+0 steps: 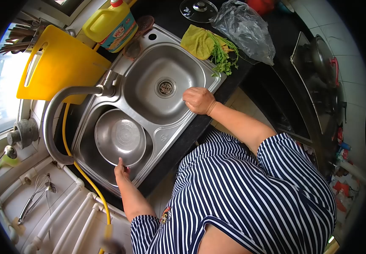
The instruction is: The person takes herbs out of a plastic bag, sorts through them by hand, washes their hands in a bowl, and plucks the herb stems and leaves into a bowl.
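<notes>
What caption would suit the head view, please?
Left hand grips a steel bowl in the double sink; right hand rests in the empty basin.

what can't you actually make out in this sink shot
Head view only:
- Fingertips of the left hand: hidden behind the steel bowl rim, so the grip is unclear.
- Palm of the right hand: turned down into the sink basin; anything under it is hidden.
- Yellow bottle: top cut off by the frame edge, label too small to read.
</notes>
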Available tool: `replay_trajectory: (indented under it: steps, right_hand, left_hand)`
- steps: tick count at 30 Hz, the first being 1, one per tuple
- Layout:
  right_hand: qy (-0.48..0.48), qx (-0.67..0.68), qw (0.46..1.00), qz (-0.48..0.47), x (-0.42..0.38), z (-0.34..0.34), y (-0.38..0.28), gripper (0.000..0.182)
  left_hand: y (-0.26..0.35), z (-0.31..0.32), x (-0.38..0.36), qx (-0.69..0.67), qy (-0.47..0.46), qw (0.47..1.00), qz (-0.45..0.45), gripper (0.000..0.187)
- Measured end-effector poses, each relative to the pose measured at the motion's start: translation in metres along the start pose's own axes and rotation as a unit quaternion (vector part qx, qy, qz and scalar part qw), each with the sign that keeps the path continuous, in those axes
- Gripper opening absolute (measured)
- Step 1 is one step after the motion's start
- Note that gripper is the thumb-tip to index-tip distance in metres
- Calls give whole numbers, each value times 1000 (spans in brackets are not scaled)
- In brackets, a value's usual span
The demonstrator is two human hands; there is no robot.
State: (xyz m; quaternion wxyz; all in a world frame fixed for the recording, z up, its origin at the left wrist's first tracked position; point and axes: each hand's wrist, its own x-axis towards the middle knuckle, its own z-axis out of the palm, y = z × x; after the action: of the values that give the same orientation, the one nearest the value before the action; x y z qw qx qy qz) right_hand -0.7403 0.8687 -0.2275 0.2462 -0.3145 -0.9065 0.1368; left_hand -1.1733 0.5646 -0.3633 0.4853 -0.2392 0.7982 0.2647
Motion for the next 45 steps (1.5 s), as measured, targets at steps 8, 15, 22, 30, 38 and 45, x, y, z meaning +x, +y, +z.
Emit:
replay_trajectory:
  steps: [8, 15, 22, 30, 38, 45]
  right_hand:
    - [107, 82, 961, 241, 37, -27, 28, 16]
    - [65, -115, 883, 451, 92, -104, 156, 25]
    - [16, -75, 932, 353, 93, -80, 215, 21]
    - [12, 325, 915, 239, 147, -119, 28, 15]
    - [-219, 682, 673, 182, 169, -86, -179, 16]
    - [-253, 717, 616, 207, 164, -57, -229, 20]
  left_hand:
    - [0, -9, -34, -36, 125, 959, 254, 80]
    - [-11, 39, -158, -225, 99, 913, 327, 64]
    - [-19, 94, -225, -244, 84, 903, 342, 56]
    - [21, 99, -306, -223, -49, 868, 441, 33]
    - [69, 73, -400, -166, -144, 782, 584, 25]
    - [59, 22, -383, -224, -175, 786, 549, 23]
